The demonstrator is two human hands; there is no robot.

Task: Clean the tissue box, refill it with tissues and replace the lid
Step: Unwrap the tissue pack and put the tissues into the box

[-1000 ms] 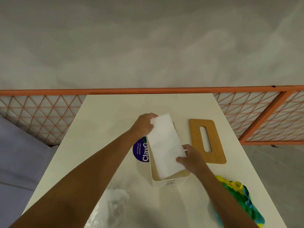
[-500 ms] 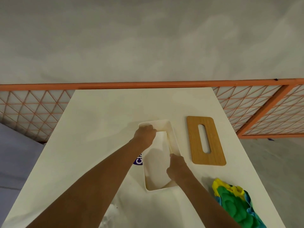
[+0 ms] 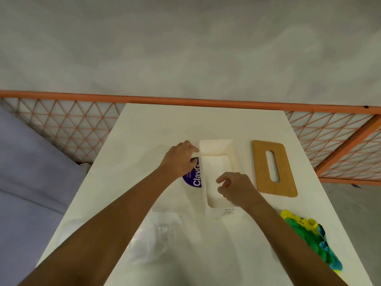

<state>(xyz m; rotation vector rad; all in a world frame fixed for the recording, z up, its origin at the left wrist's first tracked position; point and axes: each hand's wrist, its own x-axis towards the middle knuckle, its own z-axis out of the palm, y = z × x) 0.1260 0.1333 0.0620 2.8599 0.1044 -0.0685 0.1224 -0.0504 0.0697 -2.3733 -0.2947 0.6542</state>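
Head: tissue box (image 3: 216, 147) beneath right fingers (image 3: 222, 179)

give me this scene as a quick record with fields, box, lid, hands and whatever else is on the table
box: white tissue box, top open, on the white table
contents: tissues lying flat inside
lid: wooden lid with slot, off, flat on the table right of the box
hands: left hand at the box's far left wall, grip unclear; right hand over the near end, fingers loosely curled, holding nothing
other: purple pack left of box; clear plastic wrap; multicoloured cloth
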